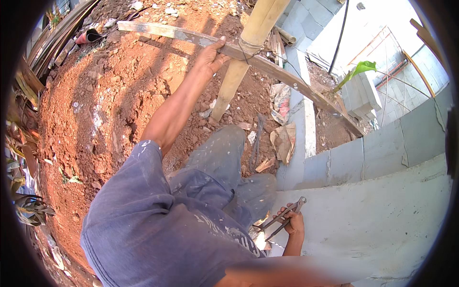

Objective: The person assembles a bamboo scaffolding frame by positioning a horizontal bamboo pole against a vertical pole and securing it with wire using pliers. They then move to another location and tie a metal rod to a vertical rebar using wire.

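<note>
My left hand (212, 58) grips a long wooden beam (275, 71) just left of where it crosses a bamboo pole (262, 21). Thin dark wire (245, 51) loops around the crossing. The beam slants from the upper left down to the block wall at right, and the pole leans, its foot among loose soil. Low at the right, beside my knee, my right hand (294, 223) is closed around metal pincers (299, 205). Their jaws point up and away, and the two handles spread toward my lap. Part of the right forearm is blurred.
Red-brown soil (110, 119) with rubble spreads at left. A grey block wall (382, 148) with a plastered face curves along the right. Beyond it stand stacked light blocks (358, 95) and a green leaf (356, 74). Crumpled sacks (283, 141) lie beside the wall.
</note>
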Tool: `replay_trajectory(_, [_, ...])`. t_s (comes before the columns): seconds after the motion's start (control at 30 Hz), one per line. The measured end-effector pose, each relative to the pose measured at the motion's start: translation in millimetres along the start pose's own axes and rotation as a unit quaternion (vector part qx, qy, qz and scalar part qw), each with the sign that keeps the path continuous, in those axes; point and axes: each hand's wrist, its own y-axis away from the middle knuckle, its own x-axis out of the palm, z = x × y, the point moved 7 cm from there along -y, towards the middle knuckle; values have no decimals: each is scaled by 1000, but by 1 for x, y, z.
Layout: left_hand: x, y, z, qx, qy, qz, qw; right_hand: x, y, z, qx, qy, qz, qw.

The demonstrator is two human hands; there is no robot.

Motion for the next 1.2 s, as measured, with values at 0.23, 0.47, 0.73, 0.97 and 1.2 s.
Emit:
replay_trajectory(0.23, [24,33,-1,2,-106,-67,992,88,-3,-7,93,177,77,977])
replay_trajectory(0.47, [2,11,5,22,-113,-53,992,205,20,172,-210,517,166,813])
replay_trajectory(0.73, [15,33,-4,61,-171,-80,980,324,61,355,-521,801,-124,268])
replay_trajectory(0.97, [3,8,7,41,-124,-72,989,372,45,370,-523,809,-235,130])
replay_trajectory(1.2, [8,16,5,49,-113,-64,990,395,48,367,-506,820,-244,109])
